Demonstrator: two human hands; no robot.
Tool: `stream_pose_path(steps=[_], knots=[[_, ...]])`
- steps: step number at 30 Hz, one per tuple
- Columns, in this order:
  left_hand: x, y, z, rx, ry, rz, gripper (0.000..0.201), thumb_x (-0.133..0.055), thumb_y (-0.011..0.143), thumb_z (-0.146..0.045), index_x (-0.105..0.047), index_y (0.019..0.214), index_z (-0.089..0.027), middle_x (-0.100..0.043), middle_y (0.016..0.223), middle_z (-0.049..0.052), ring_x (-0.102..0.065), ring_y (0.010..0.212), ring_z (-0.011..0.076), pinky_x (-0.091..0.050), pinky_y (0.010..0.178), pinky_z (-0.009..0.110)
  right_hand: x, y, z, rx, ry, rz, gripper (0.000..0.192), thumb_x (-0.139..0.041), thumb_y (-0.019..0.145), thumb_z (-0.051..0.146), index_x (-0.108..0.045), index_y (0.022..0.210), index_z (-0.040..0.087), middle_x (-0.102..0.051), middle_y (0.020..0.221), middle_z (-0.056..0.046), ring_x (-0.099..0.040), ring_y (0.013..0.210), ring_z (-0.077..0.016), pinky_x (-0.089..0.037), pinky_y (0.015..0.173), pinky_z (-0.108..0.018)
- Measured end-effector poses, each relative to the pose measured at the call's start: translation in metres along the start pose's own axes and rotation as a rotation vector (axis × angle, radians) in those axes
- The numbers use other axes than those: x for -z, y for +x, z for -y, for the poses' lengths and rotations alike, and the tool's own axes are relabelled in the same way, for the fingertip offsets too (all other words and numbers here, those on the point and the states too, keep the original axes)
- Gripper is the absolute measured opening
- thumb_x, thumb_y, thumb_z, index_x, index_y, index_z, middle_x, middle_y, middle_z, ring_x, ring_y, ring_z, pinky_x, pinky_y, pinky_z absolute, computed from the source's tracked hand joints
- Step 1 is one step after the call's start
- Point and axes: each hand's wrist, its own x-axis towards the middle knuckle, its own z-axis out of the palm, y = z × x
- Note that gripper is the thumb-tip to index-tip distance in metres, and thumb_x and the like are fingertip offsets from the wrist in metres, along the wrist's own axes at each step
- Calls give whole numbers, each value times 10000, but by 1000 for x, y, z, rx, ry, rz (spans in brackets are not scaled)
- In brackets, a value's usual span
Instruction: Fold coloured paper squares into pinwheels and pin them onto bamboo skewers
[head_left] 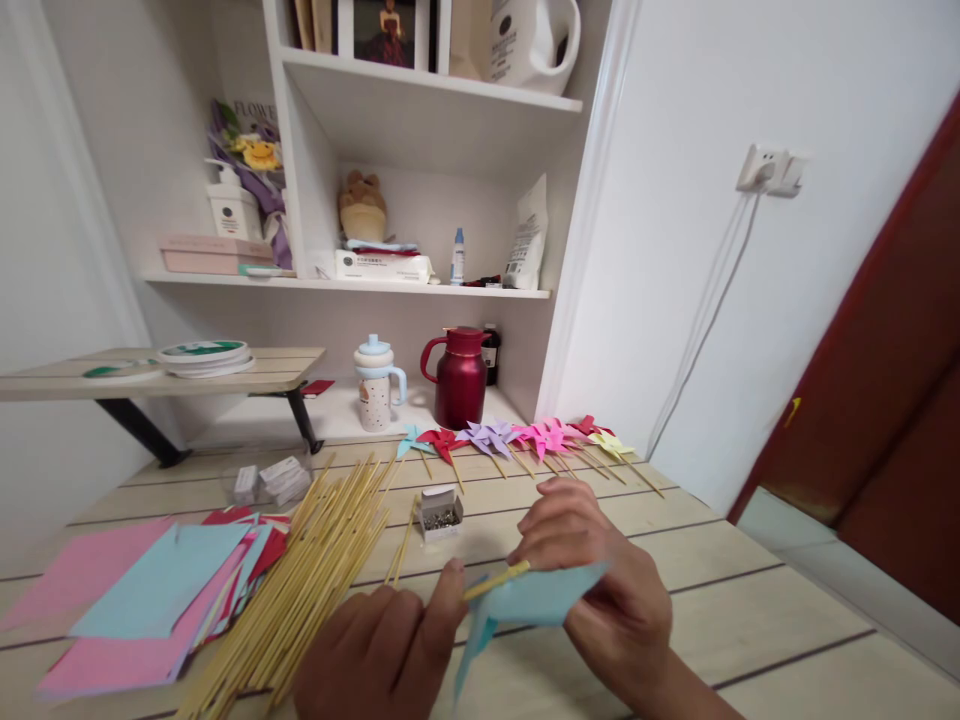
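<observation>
Sitting open, small box (439, 513) holds pins beside both hands (600, 580).

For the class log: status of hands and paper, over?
Left hand pinching stick. Right hand gripping blue paper. Stick pile lies left, apart from the hands.

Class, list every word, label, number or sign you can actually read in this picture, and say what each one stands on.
"FLOWE": on the wrapping of the flower bouquet, upper left shelf; the rest is cut off by the shelf wall.
White jug, top shelf: dark print, too blurred to read.
White pump bottle: label too small to read.
White pouch and flat box: print unreadable.
</observation>
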Motion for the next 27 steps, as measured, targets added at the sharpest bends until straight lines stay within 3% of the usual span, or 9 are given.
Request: stream_pose_path(steps=[5, 7, 11, 22, 27], knots=[[2, 2, 1, -7, 21, -26, 248, -430, 980, -142, -678, 988, -151, -564, 560, -33, -524, 543, 110, -360, 613, 281, -2, -7, -2, 4, 81, -59, 402, -601, 818, 49, -520, 1158, 246, -705, 775, 5, -625, 748, -197, -385, 941, -535], [2, 2, 0, -6, 15, -23, 274, -398, 989, -142, -672, 989, -154, -559, 544, -37, -511, 513, 111, -343, 588, 288, -1, -8, -3, 13, 49, -14, 466, -559, 820, 37, -496, 1236, 237, -703, 781, 2, -618, 738, -193, -374, 947, -545], [4, 4, -1, 8, 10, -7, 278, -387, 988, -130, -664, 994, -157, -562, 542, -38, -507, 492, 110, -322, 564, 295, 2, -8, -3, 71, -73, 127, 374, -532, 787, -1, -608, 1088, 208, -694, 786, -17, -613, 798, -204, -368, 943, -535], [-9, -9, -8, 63, -27, -35, 213, -479, 963, -170, -681, 1029, -146, -563, 577, -23, -504, 545, 122, -346, 620, 296, 3, -9, -2, 71, -135, 101, 313, -527, 793, -6, -625, 1022, 183, -668, 807, -28, -615, 828, -207, -377, 952, -527], [-3, -4, -3, 39, -10, -35, 223, -467, 965, -154, -682, 1025, -147, -576, 585, -23, -528, 563, 119, -358, 636, 293, 3, -8, -4, 73, -121, 121, 309, -525, 799, 5, -626, 1015, 200, -679, 798, -25, -614, 846, -215, -377, 954, -532]])
